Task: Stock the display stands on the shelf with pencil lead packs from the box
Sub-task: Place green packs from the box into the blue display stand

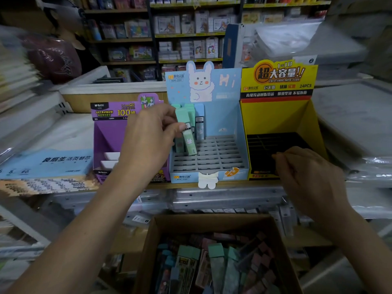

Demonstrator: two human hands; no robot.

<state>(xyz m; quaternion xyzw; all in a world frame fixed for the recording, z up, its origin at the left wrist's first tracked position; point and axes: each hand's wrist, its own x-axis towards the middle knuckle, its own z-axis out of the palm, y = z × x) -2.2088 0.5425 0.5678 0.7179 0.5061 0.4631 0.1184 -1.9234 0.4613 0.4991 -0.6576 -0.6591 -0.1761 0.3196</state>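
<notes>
Step in hand: slotting one pack into the blue rabbit display stand (224, 115).
Left hand (148, 139): reaches forward over the shelf and pinches a mint-green lead pack (187, 134). The pack is tilted, with its lower end at the grey slot grid, beside the packs already standing at the back left.
Right hand (307, 172): fingers curled at the front of the yellow display stand (275, 117); whether it holds anything cannot be told.
Next move, judged: upright the pack and press it into a free slot.
Stock: cardboard box (212, 219) below, holding mixed packs.
</notes>
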